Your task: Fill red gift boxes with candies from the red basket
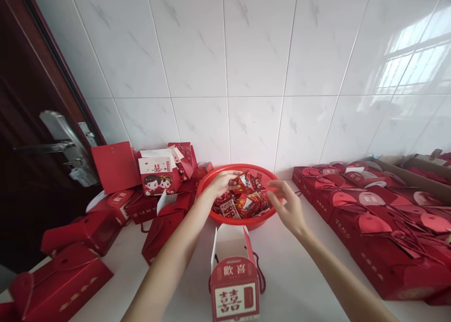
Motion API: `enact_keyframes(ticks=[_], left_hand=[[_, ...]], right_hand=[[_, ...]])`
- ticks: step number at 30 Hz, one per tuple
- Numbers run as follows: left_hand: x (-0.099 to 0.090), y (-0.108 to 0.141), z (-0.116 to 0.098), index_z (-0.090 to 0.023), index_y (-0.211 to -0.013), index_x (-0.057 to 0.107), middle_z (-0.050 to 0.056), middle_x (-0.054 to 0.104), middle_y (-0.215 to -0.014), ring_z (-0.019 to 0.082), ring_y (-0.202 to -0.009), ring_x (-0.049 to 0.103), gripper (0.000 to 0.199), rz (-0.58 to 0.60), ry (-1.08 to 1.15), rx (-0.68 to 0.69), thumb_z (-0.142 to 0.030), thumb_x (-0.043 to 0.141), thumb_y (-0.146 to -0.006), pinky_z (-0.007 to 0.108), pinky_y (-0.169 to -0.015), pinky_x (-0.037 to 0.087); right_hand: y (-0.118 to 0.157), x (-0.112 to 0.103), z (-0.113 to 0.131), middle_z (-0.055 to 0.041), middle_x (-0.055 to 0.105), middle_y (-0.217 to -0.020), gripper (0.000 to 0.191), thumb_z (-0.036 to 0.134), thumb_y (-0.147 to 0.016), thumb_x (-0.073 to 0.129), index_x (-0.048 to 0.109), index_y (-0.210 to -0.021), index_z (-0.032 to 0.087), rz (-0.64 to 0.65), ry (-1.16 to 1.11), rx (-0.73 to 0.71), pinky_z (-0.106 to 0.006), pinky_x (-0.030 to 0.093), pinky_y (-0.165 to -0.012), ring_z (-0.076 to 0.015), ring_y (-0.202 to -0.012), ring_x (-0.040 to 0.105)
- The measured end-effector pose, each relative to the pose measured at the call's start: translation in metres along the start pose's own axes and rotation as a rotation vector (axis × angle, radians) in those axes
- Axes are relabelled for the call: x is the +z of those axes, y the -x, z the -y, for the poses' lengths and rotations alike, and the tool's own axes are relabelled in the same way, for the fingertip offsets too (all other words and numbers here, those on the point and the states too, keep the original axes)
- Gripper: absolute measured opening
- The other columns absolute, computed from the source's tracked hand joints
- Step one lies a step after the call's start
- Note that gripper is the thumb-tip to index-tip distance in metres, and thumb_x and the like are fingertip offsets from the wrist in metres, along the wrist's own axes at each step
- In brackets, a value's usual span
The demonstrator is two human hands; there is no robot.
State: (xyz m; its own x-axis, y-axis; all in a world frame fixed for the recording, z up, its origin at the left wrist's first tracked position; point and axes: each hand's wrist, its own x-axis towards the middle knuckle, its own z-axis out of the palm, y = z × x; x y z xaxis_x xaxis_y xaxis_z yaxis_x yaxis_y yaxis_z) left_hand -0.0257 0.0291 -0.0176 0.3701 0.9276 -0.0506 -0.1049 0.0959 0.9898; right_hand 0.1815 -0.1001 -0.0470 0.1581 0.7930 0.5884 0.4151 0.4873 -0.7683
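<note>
A red plastic basket (202, 190) against the wall holds many small shiny candy packets (248, 204). My left hand (223, 183) reaches over its left side, with thumb and fingers closed on the edge of a red candy packet (244, 185). Over the basket's right side is my right hand (287, 204), its fingers apart and nothing visible in them. In front of the basket, between my forearms, stands a red and white gift box (235, 277) with its top unfolded and dark red cord handles (260, 272). Neither hand touches this box.
Several red gift boxes (84, 279) lie on the left of the white tabletop (282, 284), some with raised flaps. Rows of closed red boxes (373, 218) fill the right. Cardboard cartons (398, 167) sit at the far right. A tiled wall (253, 129) stands behind, a dark door (31, 172) at left.
</note>
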Motion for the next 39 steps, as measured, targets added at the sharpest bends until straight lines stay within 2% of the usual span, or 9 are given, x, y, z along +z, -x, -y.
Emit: enact_keyframes(ticks=[3,5,8,13,19,25,30,35,39], left_hand=[[0.009,0.006,0.001,-0.016,-0.095,0.076,0.005,0.074,-0.085,0.012,-0.062,0.065,0.022,0.012,-0.068,0.014,-0.008,0.061,-0.081,0.028,-0.07,0.059],[0.013,0.007,0.002,-0.017,-0.098,0.075,0.007,0.075,-0.089,0.014,-0.066,0.067,0.021,-0.026,-0.19,0.051,-0.014,0.059,-0.085,0.028,-0.069,0.058],[0.011,0.001,0.008,-0.018,-0.1,0.073,0.008,0.074,-0.092,0.016,-0.072,0.068,0.021,-0.151,-0.364,0.098,-0.024,0.056,-0.09,0.027,-0.067,0.056],[-0.003,-0.013,0.022,-0.018,-0.086,0.072,0.005,0.073,-0.082,0.02,-0.079,0.067,0.015,-0.25,-0.623,0.095,-0.021,0.057,-0.082,0.027,-0.067,0.051],[-0.004,-0.01,0.031,-0.02,-0.064,0.07,0.003,0.072,-0.069,0.022,-0.076,0.065,0.009,-0.072,-0.971,0.008,-0.012,0.067,-0.063,0.027,-0.065,0.046],[0.001,-0.005,0.031,-0.021,-0.064,0.069,0.002,0.069,-0.062,0.021,-0.063,0.063,0.015,0.141,-1.159,-0.082,-0.034,0.075,-0.066,0.026,-0.06,0.044],[0.005,-0.004,0.033,-0.021,-0.074,0.071,0.004,0.074,-0.075,0.024,-0.075,0.068,0.022,0.216,-1.188,-0.056,-0.039,0.079,-0.064,0.026,-0.068,0.047],[0.008,-0.002,0.032,-0.023,-0.1,0.074,0.006,0.077,-0.104,0.026,-0.094,0.069,0.042,0.256,-1.125,0.018,-0.024,0.079,-0.058,0.025,-0.077,0.049],[0.011,-0.002,0.031,-0.02,-0.096,0.074,0.006,0.077,-0.099,0.026,-0.088,0.069,0.042,0.273,-1.051,0.055,-0.014,0.075,-0.055,0.027,-0.073,0.049]], right_hand=[[-0.039,0.02,-0.003,-0.008,0.073,-0.102,0.052,0.048,-0.071,0.076,0.062,-0.114,0.023,0.166,-0.163,0.18,-0.036,0.057,-0.073,-0.0235,-0.087,0.07],[-0.056,0.035,-0.012,-0.0049,0.074,-0.089,0.046,0.044,-0.064,0.079,0.066,-0.102,0.021,0.206,-0.243,0.217,-0.034,0.056,-0.071,-0.0234,-0.082,0.07],[-0.069,0.048,-0.03,-0.0025,0.069,-0.071,0.025,0.042,-0.068,0.07,0.063,-0.079,0.02,0.098,-0.248,0.241,-0.031,0.052,-0.063,-0.0209,-0.07,0.065],[-0.073,0.047,-0.054,-0.0004,0.065,-0.07,0.017,0.037,-0.073,0.054,0.057,-0.081,0.022,-0.124,-0.217,0.331,-0.027,0.046,-0.057,-0.0184,-0.066,0.06],[-0.069,0.049,-0.056,0.0012,0.062,-0.068,0.014,0.029,-0.069,0.049,0.056,-0.079,0.022,-0.172,-0.21,0.39,-0.026,0.041,-0.051,-0.016,-0.057,0.054],[-0.068,0.047,-0.053,-0.005,0.07,-0.09,0.03,0.03,-0.072,0.05,0.061,-0.098,0.021,-0.208,-0.199,0.421,-0.031,0.05,-0.066,-0.0215,-0.079,0.065],[-0.067,0.045,-0.048,-0.0108,0.068,-0.114,0.039,0.03,-0.071,0.055,0.061,-0.108,0.02,-0.232,-0.163,0.431,-0.038,0.051,-0.087,-0.0269,-0.108,0.063],[-0.066,0.044,-0.044,-0.0091,0.07,-0.108,0.036,0.03,-0.071,0.056,0.062,-0.105,0.02,-0.212,-0.161,0.43,-0.035,0.053,-0.081,-0.0251,-0.101,0.066],[-0.066,0.045,-0.043,-0.0093,0.071,-0.105,0.033,0.029,-0.07,0.057,0.062,-0.101,0.02,-0.192,-0.169,0.433,-0.034,0.053,-0.077,-0.0235,-0.094,0.067]])
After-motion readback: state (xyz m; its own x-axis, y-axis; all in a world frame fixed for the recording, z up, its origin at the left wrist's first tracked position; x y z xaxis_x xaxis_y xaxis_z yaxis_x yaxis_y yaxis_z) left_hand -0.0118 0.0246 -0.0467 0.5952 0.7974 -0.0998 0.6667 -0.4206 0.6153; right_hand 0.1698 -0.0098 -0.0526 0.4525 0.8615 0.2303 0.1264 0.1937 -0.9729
